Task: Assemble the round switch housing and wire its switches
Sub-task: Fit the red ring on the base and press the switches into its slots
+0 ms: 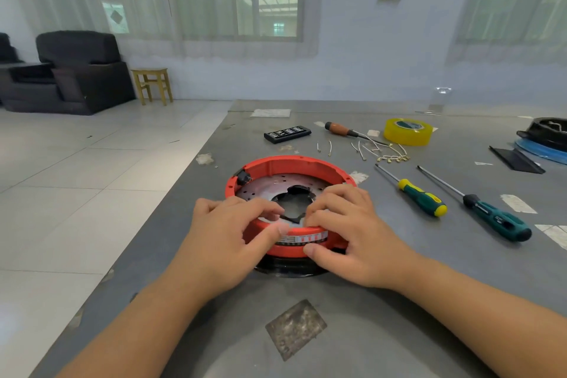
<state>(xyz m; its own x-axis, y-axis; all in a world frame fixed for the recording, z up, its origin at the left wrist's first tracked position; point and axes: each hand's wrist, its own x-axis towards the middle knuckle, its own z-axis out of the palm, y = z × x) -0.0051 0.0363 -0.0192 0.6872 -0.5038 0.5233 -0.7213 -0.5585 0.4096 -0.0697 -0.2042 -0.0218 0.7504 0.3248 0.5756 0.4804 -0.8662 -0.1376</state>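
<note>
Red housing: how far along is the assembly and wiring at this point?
Done: one black switch sits in the red housing rim. In hand: the left hand and right hand grip its near rim. Left: the loose wires lie unconnected on the table, screwdrivers untouched.

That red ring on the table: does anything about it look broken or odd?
Nothing looks broken. The red ring lies flat, both hands on its near edge. The metal plate inside has a jagged central hole, possibly by design.

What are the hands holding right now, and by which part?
Both the left hand and the right hand grip the red round housing at its near rim, fingers curled over the top edge, thumbs on the outer wall.
</note>
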